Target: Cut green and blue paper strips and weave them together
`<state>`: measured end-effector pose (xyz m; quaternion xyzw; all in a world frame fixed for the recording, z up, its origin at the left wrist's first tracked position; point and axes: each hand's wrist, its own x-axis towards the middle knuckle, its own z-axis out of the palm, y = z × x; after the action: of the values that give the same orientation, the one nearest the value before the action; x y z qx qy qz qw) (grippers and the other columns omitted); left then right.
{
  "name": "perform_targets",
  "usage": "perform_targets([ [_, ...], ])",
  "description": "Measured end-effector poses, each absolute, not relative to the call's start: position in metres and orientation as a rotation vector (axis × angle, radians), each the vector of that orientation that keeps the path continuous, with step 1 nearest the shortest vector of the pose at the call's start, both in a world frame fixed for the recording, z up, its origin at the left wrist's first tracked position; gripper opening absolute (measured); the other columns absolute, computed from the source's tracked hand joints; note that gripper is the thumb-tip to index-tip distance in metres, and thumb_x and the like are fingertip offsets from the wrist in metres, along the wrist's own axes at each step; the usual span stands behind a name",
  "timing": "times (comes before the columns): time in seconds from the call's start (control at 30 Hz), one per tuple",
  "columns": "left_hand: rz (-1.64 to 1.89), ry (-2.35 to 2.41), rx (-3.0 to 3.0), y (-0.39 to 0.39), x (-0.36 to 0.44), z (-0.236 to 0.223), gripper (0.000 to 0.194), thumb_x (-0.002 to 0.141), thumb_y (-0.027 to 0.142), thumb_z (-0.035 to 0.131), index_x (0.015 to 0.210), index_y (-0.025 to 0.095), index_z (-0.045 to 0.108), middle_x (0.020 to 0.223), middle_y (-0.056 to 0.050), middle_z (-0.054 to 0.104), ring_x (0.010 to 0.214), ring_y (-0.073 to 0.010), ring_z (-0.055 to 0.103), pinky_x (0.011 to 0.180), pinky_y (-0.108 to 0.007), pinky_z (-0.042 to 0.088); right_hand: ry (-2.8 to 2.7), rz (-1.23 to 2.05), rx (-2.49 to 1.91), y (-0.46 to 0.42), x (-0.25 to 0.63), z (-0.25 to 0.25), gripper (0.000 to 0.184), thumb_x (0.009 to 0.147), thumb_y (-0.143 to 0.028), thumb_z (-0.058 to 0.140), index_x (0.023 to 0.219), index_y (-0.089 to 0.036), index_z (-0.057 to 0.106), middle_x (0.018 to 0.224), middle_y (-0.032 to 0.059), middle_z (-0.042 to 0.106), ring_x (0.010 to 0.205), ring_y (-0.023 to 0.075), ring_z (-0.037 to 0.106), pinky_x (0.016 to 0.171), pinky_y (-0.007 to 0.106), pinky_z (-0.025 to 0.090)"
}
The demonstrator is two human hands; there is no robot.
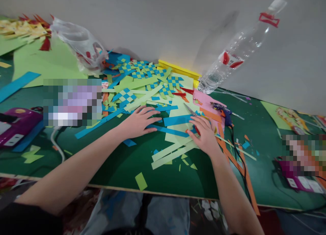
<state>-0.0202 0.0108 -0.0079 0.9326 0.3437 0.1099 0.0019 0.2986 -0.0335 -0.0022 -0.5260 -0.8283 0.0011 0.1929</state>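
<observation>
My left hand (pixel 140 123) lies open with spread fingers over blue paper strips (pixel 170 130) and pale green paper on the table. To its right, my right hand (pixel 203 133) rests on a pair of scissors (pixel 189 109). Its fingers are stretched out and the thumb stands apart. The scissors' blades point up and left beyond the fingertips, and a bit of red handle shows between thumb and fingers; the rest is partly covered. Between the hands lies a wider blue strip (pixel 177 120). Pale green strips (pixel 175 153) lie below my right hand. Woven blue and green paper pieces (pixel 126 97) are heaped behind my left hand.
A clear plastic bottle (pixel 236 53) leans against the wall. A plastic bag (pixel 78 44) stands at the back left, beside large green sheets (pixel 48 65). Purple power strips (pixel 20 128) sit at left and right. A glue gun (pixel 224 114) with a black cord lies right of the scissors.
</observation>
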Motion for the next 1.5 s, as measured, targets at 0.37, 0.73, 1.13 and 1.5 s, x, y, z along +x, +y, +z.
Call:
perform_targets([
  [0.37,0.336,0.948,2.861,0.007,-0.013,-0.012,0.059,0.095,0.058,0.039,0.143,0.023,0.044,0.146,-0.007,0.048,0.139,-0.0248,0.035,0.117,-0.044,0.021,-2.471,0.104,-1.444,-0.034,0.296,-0.005,0.042,0.094,-0.046,0.048,0.131,-0.026,0.05,0.137,0.0063,0.059,0.134,0.0269,0.046,0.12,0.056,0.008],
  [0.73,0.338,0.843,2.839,0.004,-0.009,-0.008,0.062,0.096,0.056,0.038,0.149,0.025,0.031,0.154,-0.004,0.036,0.143,-0.022,0.029,0.12,-0.042,0.013,-2.492,0.123,-1.431,-0.034,0.293,-0.005,0.043,0.094,-0.048,0.047,0.13,-0.024,0.05,0.139,0.0082,0.057,0.134,0.0279,0.047,0.118,0.058,0.01],
  [1.13,0.347,0.7,2.799,0.001,-0.005,-0.003,0.068,0.097,0.049,0.042,0.154,0.027,0.013,0.16,-0.003,0.02,0.145,-0.0214,0.026,0.121,-0.039,0.014,-2.472,0.078,-1.43,-0.033,0.291,-0.009,0.035,0.095,-0.048,0.046,0.121,-0.026,0.054,0.137,0.0079,0.058,0.129,0.0271,0.051,0.118,0.057,0.014],
  [1.5,0.309,0.744,2.799,0.002,-0.005,-0.007,0.066,0.098,0.046,0.042,0.154,0.026,0.013,0.157,-0.003,0.029,0.144,-0.0224,0.03,0.12,-0.038,0.02,-2.457,0.079,-1.449,-0.034,0.29,-0.007,0.031,0.095,-0.047,0.045,0.116,-0.025,0.054,0.139,0.0077,0.056,0.129,0.0259,0.05,0.118,0.055,0.015],
])
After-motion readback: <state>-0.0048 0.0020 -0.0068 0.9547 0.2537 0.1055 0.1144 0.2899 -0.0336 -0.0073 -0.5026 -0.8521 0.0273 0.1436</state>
